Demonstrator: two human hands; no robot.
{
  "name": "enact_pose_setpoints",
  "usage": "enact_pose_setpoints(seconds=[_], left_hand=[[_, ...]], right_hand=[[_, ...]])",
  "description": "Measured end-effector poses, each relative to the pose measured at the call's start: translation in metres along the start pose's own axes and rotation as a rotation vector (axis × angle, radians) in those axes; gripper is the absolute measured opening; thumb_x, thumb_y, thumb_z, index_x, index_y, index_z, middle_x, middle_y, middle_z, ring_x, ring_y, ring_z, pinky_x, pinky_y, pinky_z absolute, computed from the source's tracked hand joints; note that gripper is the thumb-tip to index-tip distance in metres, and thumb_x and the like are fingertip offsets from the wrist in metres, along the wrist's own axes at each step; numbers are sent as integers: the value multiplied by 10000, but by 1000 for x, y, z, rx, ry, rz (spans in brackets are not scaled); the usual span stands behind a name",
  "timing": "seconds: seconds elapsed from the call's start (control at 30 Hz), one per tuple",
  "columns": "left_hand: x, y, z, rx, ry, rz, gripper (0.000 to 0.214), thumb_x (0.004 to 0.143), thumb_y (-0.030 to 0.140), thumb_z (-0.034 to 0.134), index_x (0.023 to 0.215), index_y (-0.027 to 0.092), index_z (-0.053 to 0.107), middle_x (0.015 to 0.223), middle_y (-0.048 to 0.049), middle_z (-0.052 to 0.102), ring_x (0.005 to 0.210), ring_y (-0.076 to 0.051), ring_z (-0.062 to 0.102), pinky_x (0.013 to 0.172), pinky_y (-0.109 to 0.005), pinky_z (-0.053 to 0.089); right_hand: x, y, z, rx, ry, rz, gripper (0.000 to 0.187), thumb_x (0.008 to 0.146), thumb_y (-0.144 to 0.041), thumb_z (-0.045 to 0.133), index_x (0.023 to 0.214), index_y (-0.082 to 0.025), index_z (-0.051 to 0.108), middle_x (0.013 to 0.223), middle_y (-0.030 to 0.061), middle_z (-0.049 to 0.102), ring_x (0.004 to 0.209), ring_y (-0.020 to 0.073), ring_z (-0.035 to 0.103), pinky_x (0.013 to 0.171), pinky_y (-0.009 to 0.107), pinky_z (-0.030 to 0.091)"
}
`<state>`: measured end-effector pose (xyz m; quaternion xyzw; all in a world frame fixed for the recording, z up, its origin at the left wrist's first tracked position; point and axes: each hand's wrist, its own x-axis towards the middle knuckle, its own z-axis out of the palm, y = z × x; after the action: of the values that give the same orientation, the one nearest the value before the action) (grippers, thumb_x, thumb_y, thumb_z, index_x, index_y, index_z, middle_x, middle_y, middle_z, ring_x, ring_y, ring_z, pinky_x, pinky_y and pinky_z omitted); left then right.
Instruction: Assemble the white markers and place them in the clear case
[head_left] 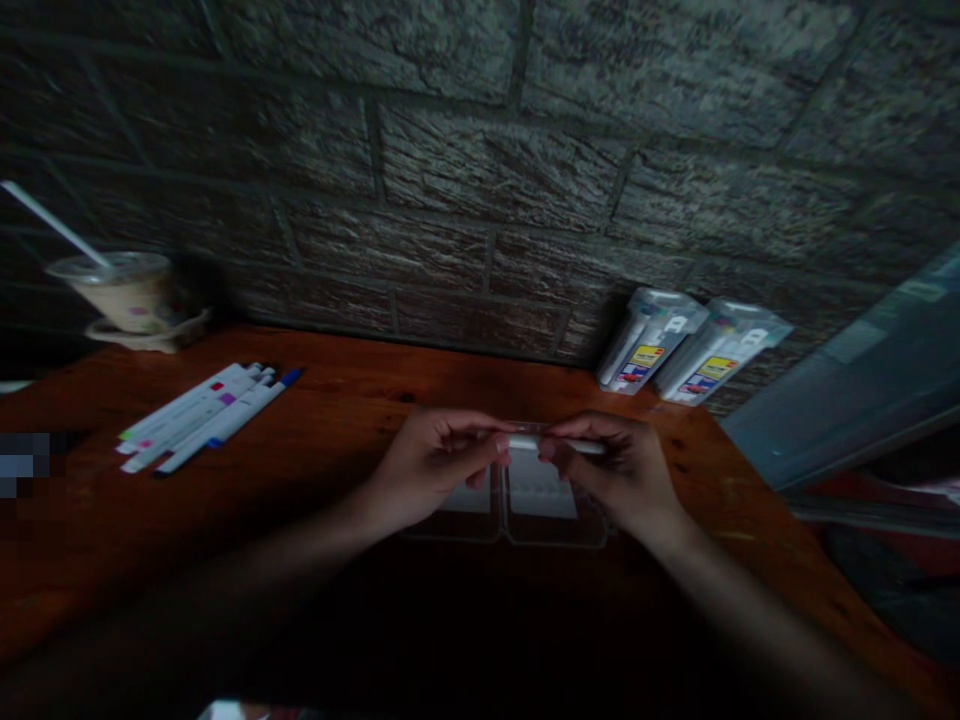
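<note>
A white marker [523, 441] is held crosswise just above the far part of the unfolded clear case [555, 544]. The left hand [427, 465] has its grip pinched at the marker's left end; the right hand [634, 470] wraps thumb and fingers about the other part. The marker looks light and stiff, its smooth barrel likely to roll or slip under an uneven squeeze; a gentle pinch near mid-barrel seems surest. Left of the case, loose markers [202, 420] lie on the bench [337, 400]; beyond it, to the right, stand two packs [641, 345]
</note>
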<state>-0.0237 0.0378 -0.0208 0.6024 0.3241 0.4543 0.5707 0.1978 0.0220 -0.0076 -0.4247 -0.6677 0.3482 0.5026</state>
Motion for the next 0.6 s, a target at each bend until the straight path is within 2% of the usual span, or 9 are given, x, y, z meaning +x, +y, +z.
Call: enact_pose_setpoints(seconds=[0.1, 0.2, 0.43, 0.6], left_hand=[[-3, -4, 2, 35, -20, 8, 201, 858, 294, 790, 1002, 157, 815, 788, -63, 773, 557, -108, 603, 518, -203, 473], [-6, -6, 4, 118, -45, 60, 178, 882, 288, 774, 1011, 172, 815, 844, -69, 782, 578, -106, 613, 514, -191, 467], [-7, -5, 5, 185, -74, 81, 182, 919, 306, 736, 1016, 168, 805, 877, -75, 773, 587, -114, 642, 508, -189, 484], [-11, -2, 5, 192, -121, 96, 206, 966, 277, 659, 1075, 165, 794, 868, -71, 753, 597, -116, 665, 548, -204, 518]], right_hand=[[-5, 1, 3, -76, -25, -91, 37, 804, -233, 849, 809, -224, 814, 763, 31, 818, 635, 174, 753, 596, 262, 613], [-8, 1, 4, -122, -73, -139, 37, 827, -235, 850, 840, -241, 816, 791, 23, 822, 680, 183, 771, 653, 281, 635], [-9, -1, 4, -185, -62, -150, 72, 831, -295, 862, 830, -244, 812, 768, 18, 813, 646, 183, 754, 621, 285, 615], [-10, 2, 2, -246, -67, -160, 134, 820, -325, 873, 782, -225, 794, 711, 16, 793, 593, 165, 716, 552, 265, 543]])
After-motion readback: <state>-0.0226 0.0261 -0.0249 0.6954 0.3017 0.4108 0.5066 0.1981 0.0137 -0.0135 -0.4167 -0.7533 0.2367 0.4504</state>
